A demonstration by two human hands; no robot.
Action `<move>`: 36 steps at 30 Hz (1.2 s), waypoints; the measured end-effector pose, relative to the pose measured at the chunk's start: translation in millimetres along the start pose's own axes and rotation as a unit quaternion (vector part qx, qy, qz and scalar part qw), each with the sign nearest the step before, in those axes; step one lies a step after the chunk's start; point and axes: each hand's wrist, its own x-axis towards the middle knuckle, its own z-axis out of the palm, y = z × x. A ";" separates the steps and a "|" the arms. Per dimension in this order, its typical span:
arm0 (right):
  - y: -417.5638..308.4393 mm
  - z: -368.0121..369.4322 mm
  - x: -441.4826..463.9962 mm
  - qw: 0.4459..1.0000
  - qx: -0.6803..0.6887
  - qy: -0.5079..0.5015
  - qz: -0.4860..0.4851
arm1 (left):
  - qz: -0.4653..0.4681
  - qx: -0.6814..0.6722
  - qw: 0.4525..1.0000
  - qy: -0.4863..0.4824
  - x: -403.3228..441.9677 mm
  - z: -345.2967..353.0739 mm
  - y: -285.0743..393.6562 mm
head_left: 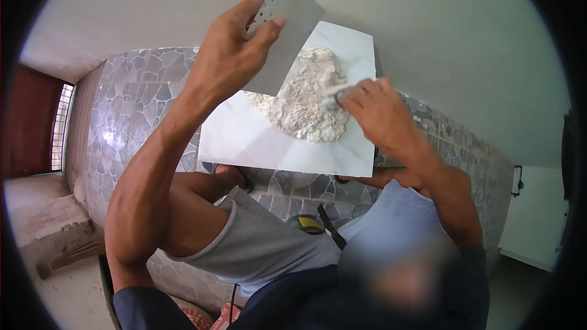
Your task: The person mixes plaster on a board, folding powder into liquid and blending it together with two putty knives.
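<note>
A flat grey rectangular slab (287,36), dark and chipped near its top corner, is raised in my left hand (238,40). My left fingers are closed around its left edge, with the thumb across its face. Below and to the right of it, a heap of off-white powdery, lumpy material (312,104) lies on a white marbled board (244,140). At the heap's right side, my right hand (379,113) is closed on a small pale tool (333,93), blurred by motion. Its tip touches or hovers over the heap; I cannot tell which.
The board rests low between my legs, over a floor of grey stone-pattern tiles (131,101). A plain wall (440,36) rises behind it. A yellow and black round object (310,225) is near my lap. A broom-like bundle (73,255) lies at the lower left.
</note>
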 end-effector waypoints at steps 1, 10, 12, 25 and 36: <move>2.5 1.7 3.7 1.000 0.001 0.011 0.016 | 0.003 0.000 1.000 -0.006 1.2 -0.1 0.8; -1.8 16.3 -2.6 0.999 0.046 -0.019 0.019 | 0.023 0.013 1.000 0.002 1.8 0.1 -6.3; 10.8 7.8 3.5 0.997 0.029 0.033 0.064 | 0.008 0.020 1.000 -0.010 2.0 0.9 -3.4; 34.5 53.1 26.6 0.995 0.009 0.038 0.092 | -0.004 0.007 1.000 -0.015 5.1 3.2 3.1; 43.6 63.6 50.6 0.997 -0.015 0.027 0.066 | 0.022 -0.004 1.000 0.019 7.8 -3.6 -0.6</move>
